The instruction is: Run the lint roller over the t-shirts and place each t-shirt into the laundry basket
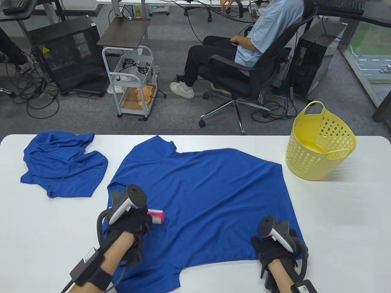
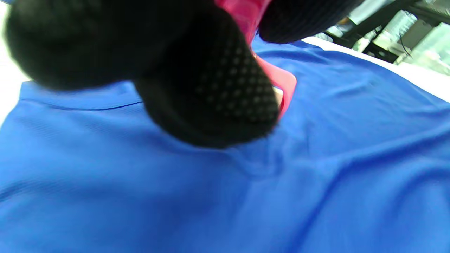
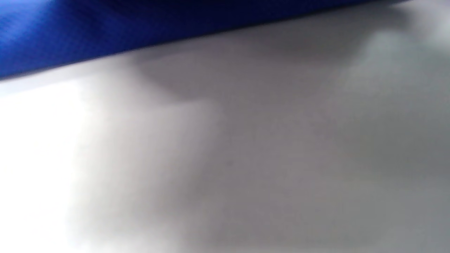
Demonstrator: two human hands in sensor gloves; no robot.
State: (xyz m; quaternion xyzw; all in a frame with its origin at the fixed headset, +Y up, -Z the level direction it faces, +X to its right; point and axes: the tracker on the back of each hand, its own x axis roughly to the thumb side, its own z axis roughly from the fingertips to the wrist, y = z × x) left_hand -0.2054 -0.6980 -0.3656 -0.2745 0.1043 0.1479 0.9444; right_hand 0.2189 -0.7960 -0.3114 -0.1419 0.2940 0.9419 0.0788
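The spread t-shirt [image 1: 201, 195] lies flat at tabletop [image 1: 336, 213] centre; a second, crumpled t-shirt [image 1: 61, 164] lies far left. The left hand [image 1: 128, 226] grasps the lint roller [image 1: 156, 215], its head on the fabric. The right hand [image 1: 275, 247] rests at the near right hem; its grip cannot be determined. The fabric is light, soft and likely to bunch: anchor the hem. The laundry basket [image 1: 317, 143] stands far right.

Bright, even table view; both wrist views blurred
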